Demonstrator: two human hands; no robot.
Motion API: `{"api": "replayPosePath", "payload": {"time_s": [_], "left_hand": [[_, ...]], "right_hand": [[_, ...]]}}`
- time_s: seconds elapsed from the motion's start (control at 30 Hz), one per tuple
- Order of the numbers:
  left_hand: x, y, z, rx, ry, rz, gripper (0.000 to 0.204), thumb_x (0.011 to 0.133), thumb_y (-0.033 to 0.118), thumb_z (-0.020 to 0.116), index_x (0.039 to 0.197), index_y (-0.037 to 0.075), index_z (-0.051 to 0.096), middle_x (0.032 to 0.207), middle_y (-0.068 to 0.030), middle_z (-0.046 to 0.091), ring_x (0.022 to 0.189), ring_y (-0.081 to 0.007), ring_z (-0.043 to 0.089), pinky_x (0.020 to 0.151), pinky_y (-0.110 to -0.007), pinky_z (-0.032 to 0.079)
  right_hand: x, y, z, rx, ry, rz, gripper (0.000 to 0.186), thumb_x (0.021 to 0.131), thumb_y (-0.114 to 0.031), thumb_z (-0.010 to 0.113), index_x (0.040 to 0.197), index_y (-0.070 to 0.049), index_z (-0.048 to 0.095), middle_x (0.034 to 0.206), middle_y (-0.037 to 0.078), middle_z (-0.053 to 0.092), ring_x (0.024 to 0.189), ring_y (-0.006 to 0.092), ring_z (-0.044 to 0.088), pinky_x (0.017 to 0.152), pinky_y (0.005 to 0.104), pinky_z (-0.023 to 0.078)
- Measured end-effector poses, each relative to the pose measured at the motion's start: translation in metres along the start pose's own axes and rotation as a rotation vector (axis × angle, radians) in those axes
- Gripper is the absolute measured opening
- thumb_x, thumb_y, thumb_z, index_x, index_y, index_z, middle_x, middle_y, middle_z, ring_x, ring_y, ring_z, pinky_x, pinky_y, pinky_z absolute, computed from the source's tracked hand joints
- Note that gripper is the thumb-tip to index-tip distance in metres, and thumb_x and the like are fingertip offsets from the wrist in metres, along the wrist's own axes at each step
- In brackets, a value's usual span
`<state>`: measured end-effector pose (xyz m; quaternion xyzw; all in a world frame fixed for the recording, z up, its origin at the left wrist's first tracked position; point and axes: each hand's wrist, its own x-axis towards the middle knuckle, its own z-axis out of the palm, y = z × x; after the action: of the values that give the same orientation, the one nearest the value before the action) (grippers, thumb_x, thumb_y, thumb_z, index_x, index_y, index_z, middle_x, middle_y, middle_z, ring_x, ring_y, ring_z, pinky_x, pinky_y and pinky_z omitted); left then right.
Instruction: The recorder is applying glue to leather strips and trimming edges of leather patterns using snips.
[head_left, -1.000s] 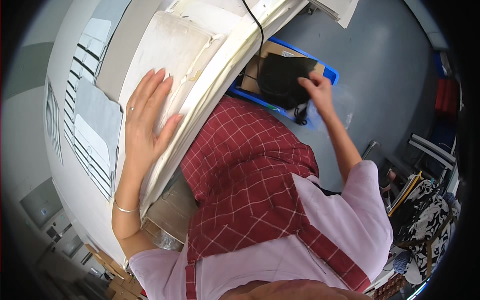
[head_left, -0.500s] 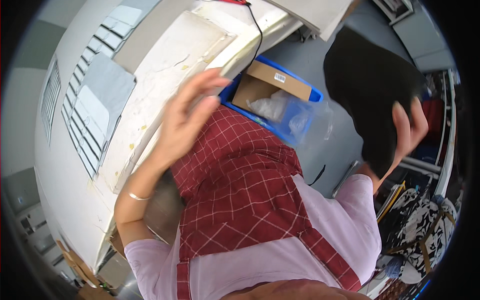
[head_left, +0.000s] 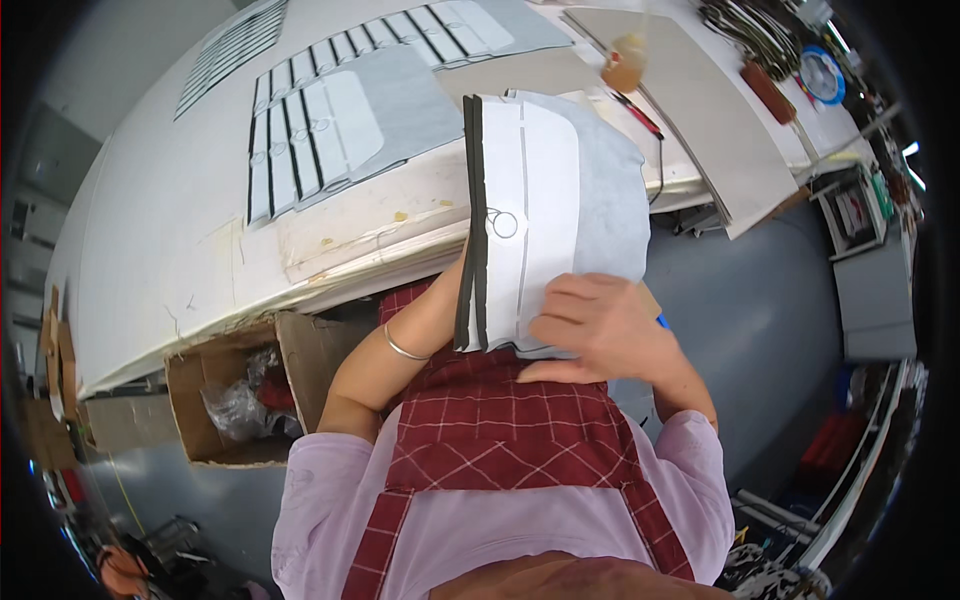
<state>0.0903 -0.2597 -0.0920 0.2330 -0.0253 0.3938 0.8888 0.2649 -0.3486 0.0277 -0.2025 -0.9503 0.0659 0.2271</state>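
In front of my apron are layered flat panels [head_left: 545, 190], held up with their pale side towards me. They have a white strip, a grey-blue area, a small drawn ring and at least two dark edges along the left. My left forearm reaches up behind them, and the panels hide my left hand. My right hand [head_left: 610, 325], slightly blurred, rests over their lower right part. Its fingers lie across the pale face, and the thumb stretches apart below the bottom edge.
More pale panels with dark edges [head_left: 330, 125] lie overlapped on the white table [head_left: 180, 240]. Grey board [head_left: 690, 110], a jar of amber stuff [head_left: 625, 65] and a red-and-black tool [head_left: 638, 115] are farther right. A cardboard box [head_left: 225, 385] with plastic bags stands below left.
My view has swung to the right. The dark piece in my right hand has left the right side; layered panels are now before me. My left hand has gone behind them, and my right hand has come inward.
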Motion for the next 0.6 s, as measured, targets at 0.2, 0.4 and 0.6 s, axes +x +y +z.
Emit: {"api": "replayPosePath", "payload": {"time_s": [0.2,0.4,0.6], "left_hand": [[-0.033,0.001,0.006,-0.157,-0.127,-0.004,0.044,0.108,0.028,0.038,0.142,0.001,0.047,0.122,-0.0161,0.064,0.111,-0.0223,0.065,0.087,-0.033,0.060],[-0.017,-0.001,0.057,0.401,0.217,0.110,0.042,0.108,0.027,0.040,0.139,0.000,0.049,0.121,-0.0147,0.064,0.110,-0.0217,0.066,0.088,-0.033,0.060],[-0.013,0.001,-0.005,0.383,-0.196,0.139,0.046,0.107,0.029,0.044,0.145,0.002,0.045,0.131,-0.0136,0.059,0.119,-0.0222,0.061,0.097,-0.035,0.055]], "right_hand": [[0.015,0.058,-0.043,-0.025,0.491,0.369,0.029,0.074,-0.010,0.082,0.100,-0.003,0.072,0.099,0.008,0.071,0.096,0.0290,0.066,0.081,0.0385,0.052],[0.096,0.076,-0.053,-0.189,-0.014,-0.187,0.057,0.068,-0.043,0.083,0.113,-0.010,0.070,0.116,0.004,0.067,0.126,0.0298,0.054,0.117,0.0503,0.029],[0.116,0.085,-0.066,-0.067,-0.259,-0.192,0.049,0.064,-0.047,0.083,0.086,-0.007,0.065,0.083,0.007,0.061,0.090,0.0251,0.062,0.107,0.0465,0.038]]}}
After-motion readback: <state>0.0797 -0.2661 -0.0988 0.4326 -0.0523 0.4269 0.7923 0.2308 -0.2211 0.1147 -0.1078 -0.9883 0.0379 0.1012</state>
